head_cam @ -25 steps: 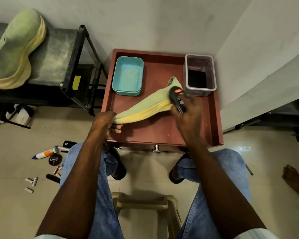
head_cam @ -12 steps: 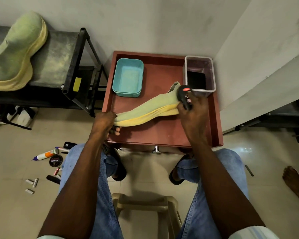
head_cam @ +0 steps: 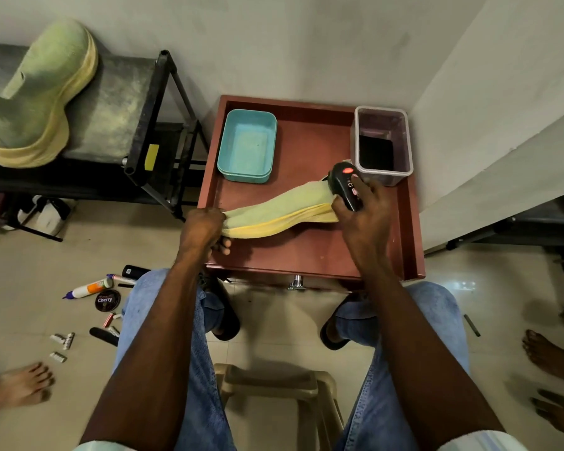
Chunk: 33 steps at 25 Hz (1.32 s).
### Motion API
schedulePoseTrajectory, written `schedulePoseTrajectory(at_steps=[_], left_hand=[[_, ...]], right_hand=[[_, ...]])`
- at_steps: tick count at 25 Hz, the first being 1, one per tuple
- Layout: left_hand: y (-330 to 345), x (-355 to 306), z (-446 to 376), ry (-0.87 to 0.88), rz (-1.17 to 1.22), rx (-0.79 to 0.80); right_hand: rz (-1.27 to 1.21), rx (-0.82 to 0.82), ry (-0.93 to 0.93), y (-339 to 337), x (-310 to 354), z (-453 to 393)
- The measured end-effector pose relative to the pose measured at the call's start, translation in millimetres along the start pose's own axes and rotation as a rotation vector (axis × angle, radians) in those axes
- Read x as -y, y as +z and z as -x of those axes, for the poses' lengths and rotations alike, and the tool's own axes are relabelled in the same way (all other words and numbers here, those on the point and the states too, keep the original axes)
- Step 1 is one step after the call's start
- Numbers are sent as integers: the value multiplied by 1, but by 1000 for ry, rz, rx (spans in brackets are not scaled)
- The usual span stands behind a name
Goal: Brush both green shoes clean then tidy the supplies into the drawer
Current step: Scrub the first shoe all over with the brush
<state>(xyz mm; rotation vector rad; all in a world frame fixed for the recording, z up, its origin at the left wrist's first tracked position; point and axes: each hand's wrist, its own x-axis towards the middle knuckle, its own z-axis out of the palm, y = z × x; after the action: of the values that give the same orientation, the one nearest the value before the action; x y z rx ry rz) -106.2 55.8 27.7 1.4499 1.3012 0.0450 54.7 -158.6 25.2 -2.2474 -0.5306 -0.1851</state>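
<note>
Nearest the camera, a plastic stool [head_cam: 275, 382] stands between the person's knees on the tiled floor; off to the left lie scattered supplies, among them a glue bottle [head_cam: 87, 289] and a round polish tin [head_cam: 107, 300], none of them yet put away. Just past the knees sits the red table [head_cam: 310, 255], its drawer knob [head_cam: 296, 282] showing under the front edge with the drawer closed. At the table's near left corner the left hand [head_cam: 202, 227] is clenched round the toe end of the green shoe [head_cam: 274, 211], holding it stretched across the tabletop; the right hand [head_cam: 363, 216] grasps the black brush [head_cam: 345, 183] and presses it against the heel end. Over the last second the brush has travelled along the shoe toward the heel and the clear container [head_cam: 381, 144], while the left hand has kept its grip at the toe; this reads as one stroke reaching its end, so brushing of this shoe is underway, not finished. Beyond, a teal tray [head_cam: 247, 146] rests on the far left of the table; further left, the second green shoe [head_cam: 36, 92] lies on a dark metal rack [head_cam: 150, 118], well apart from the work, and whether it is already clean I cannot tell; tidying into the drawer is all still ahead.
</note>
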Motion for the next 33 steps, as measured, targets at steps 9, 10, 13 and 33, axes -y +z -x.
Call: schedulePoseTrajectory(at_steps=[9, 10, 13, 33], left_hand=[[1, 0, 0, -11, -51, -25], [1, -1, 1, -6, -52, -31], [2, -2, 4, -11, -109, -34], [65, -2, 64, 787, -489, -226]], right_hand=[[-32, 7, 14, 4, 4, 11], [-38, -25, 68, 2, 3, 10], [-40, 167, -177, 21, 33, 45], [-690, 47, 683, -28, -11, 4]])
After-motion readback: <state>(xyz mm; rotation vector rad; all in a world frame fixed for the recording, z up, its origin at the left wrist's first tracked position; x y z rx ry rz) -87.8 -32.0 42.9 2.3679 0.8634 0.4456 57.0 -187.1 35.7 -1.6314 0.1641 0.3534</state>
